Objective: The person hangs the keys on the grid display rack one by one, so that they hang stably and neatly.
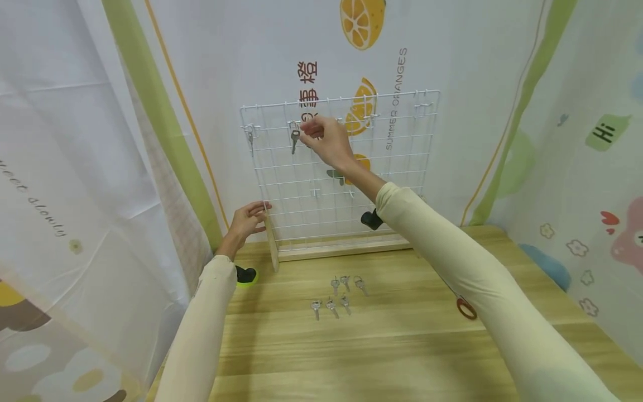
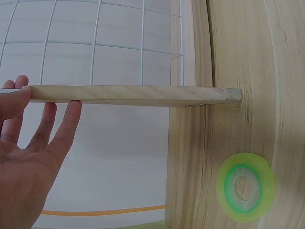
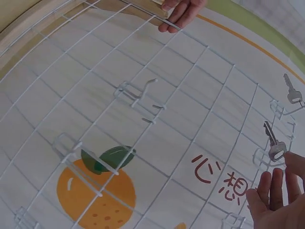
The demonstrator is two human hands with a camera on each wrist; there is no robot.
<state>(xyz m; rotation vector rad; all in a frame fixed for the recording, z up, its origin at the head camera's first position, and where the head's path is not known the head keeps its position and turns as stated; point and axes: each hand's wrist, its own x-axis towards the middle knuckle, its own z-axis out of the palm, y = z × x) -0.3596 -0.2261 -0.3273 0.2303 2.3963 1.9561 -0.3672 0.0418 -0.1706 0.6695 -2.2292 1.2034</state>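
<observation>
A white wire grid rack (image 1: 341, 99) stands upright on a wooden base. My left hand (image 1: 246, 220) grips the rack's wooden side upright (image 2: 133, 93), thumb on one face and fingertips on the other. At the upper left of the grid, my right hand (image 1: 329, 139) is beside a key (image 1: 295, 139) that hangs by its ring from a hook. In the right wrist view, a digit tip lies against or very near this key (image 3: 276, 151), with a gap between thumb and fingers. A second key (image 1: 250, 138) hangs at the far left hook.
Several loose keys (image 1: 330, 306) lie in two rows on the wooden table (image 1: 382, 357). A lime-green tape roll (image 2: 269, 188) lies beside the upright. A red loop handle (image 1: 467, 308) shows near my right sleeve. More white hooks (image 3: 143, 90) sit on the grid; printed curtains surround the table.
</observation>
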